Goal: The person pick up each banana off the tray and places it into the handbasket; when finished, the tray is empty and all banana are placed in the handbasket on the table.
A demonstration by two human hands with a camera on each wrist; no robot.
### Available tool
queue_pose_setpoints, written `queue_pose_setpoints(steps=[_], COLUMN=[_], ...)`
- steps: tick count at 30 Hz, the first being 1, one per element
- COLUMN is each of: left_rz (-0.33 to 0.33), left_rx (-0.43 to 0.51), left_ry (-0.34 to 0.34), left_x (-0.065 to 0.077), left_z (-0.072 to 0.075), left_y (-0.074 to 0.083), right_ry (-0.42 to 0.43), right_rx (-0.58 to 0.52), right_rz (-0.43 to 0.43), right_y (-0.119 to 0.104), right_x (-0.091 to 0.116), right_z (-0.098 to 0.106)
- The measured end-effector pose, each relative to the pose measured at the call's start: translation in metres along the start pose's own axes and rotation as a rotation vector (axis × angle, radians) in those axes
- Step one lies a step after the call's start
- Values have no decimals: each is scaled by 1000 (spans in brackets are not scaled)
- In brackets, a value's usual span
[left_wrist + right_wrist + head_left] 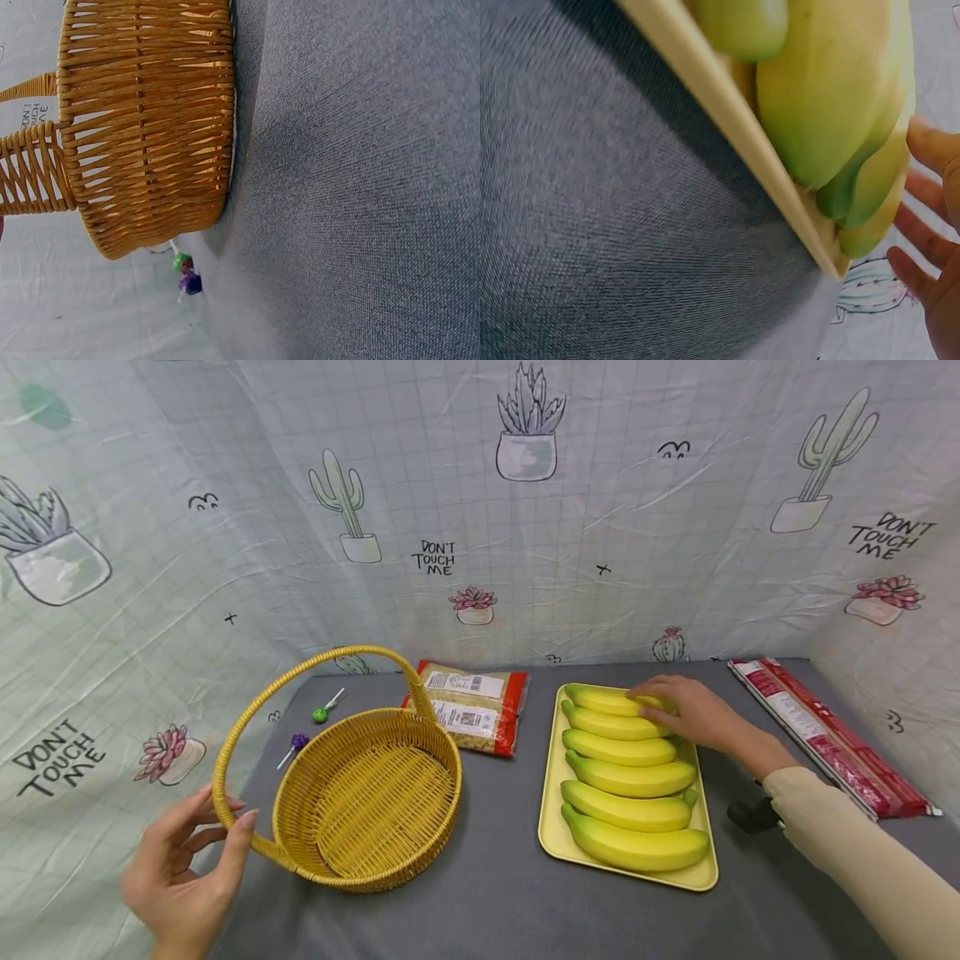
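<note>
A yellow wicker basket (pixel 382 810) with a tall hoop handle stands on the left of the table. My left hand (pixel 187 860) holds the handle low on its left side, between thumb and fingers. In the left wrist view, the basket's woven side (pixel 150 127) fills the upper left, and the hand is nearly all out of frame. On the right, several bananas (pixel 637 839) lie in a row on a pale yellow tray (pixel 553 827). My right hand (pixel 693 714) is over the farthest banana (pixel 603 699), with fingers spread and the thumb by its near side (pixel 937 225).
Behind the basket lies a red-edged food packet (pixel 472 706). A green lollipop (pixel 321 714) and a purple lollipop (pixel 298 742) are left of it. Right of the tray, a long red packet (pixel 832 735) lies near a black object (pixel 752 817). A printed curtain (pixel 600 527) encloses the table.
</note>
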State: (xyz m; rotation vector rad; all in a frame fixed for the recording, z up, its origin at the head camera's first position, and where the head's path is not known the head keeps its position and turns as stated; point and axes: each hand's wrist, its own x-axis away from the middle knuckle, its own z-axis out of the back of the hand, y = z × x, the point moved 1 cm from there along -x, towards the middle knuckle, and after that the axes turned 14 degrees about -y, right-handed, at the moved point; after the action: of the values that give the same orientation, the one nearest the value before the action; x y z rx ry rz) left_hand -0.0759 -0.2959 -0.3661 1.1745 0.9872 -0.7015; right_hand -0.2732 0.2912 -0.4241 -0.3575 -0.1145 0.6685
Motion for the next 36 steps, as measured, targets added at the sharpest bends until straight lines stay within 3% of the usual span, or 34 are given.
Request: queue_pose_setpoints(steps=[8, 14, 23, 36], left_rz=[21, 56, 53, 58], left_rx=[-43, -52, -35, -95], left_ry=[33, 46, 48, 50], left_x=[2, 7, 9, 12], left_z=[-2, 0, -1, -2], left_y=[-1, -3, -3, -1], right_ry=[35, 12, 4, -96], right_rx=[-83, -165, -176, -176], right_rz=[68, 44, 64, 48], right_y=[12, 18, 20, 20], right_x=[-4, -9, -12, -17], right_z=[-1, -1, -8, -5])
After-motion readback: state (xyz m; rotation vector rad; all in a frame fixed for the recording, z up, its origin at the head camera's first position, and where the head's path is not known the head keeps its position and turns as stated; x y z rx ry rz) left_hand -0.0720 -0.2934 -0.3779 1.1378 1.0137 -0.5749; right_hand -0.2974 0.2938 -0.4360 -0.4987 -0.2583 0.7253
